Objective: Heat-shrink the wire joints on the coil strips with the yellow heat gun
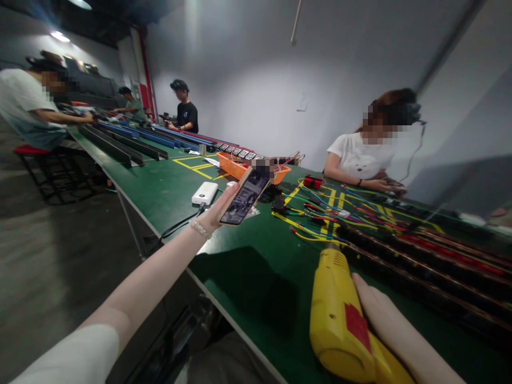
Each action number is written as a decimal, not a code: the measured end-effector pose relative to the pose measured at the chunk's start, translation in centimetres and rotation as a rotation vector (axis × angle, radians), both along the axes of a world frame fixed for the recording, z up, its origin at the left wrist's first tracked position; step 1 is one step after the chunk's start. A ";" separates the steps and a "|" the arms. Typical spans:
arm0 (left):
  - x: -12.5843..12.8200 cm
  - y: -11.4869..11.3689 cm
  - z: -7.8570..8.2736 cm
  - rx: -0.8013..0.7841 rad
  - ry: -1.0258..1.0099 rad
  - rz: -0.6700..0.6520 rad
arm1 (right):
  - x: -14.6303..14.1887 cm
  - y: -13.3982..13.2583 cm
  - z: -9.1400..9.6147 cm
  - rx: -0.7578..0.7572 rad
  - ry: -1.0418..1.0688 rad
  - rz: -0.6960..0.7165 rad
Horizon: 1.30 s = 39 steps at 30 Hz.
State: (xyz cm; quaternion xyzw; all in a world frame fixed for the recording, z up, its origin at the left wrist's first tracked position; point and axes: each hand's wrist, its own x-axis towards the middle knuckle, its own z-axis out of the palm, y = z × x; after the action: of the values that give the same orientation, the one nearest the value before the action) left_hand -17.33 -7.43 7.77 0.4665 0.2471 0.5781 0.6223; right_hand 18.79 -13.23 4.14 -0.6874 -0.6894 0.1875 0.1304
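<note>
My left hand (218,210) is stretched forward over the table, closed around a smartphone (245,198) with a lit screen, held tilted. A yellow heat gun (336,314) with a red patch on its side stands close in front of me, its nozzle directed away toward the wires. Right beside its body lies my right hand (372,298); the gun hides most of the fingers, so whether they grip anything does not show. Beyond the nozzle, coloured wires (320,234) with ring ends spread across the green table (160,184).
A white power bank (205,193) with a black cable sits left of the phone. Behind the phone is an orange bin (232,168). Dark strips with copper-coloured wire (432,277) run along the right. Long metal channels (112,144) lie farther back. Several people work around the table.
</note>
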 end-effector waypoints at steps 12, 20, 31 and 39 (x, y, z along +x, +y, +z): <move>-2.4 3.7 -0.2 0.222 0.680 0.543 | -0.9 -0.3 1.0 -0.035 0.002 -0.053; -4.2 6.4 -3.4 0.327 1.431 0.653 | -1.4 -0.7 1.5 -0.145 0.081 -0.086; -4.1 6.7 -4.2 0.337 1.643 0.661 | -1.5 -1.5 1.7 -0.050 0.060 -0.051; 8.3 6.8 -3.3 0.734 1.205 0.364 | -1.8 -2.0 2.0 -0.060 0.006 -0.104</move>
State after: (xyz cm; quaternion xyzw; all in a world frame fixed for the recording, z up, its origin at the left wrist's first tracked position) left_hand -9.00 -0.60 4.43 0.8339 0.4106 0.3609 0.0758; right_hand 17.02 -15.18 6.14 -0.7254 -0.6464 0.2029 0.1212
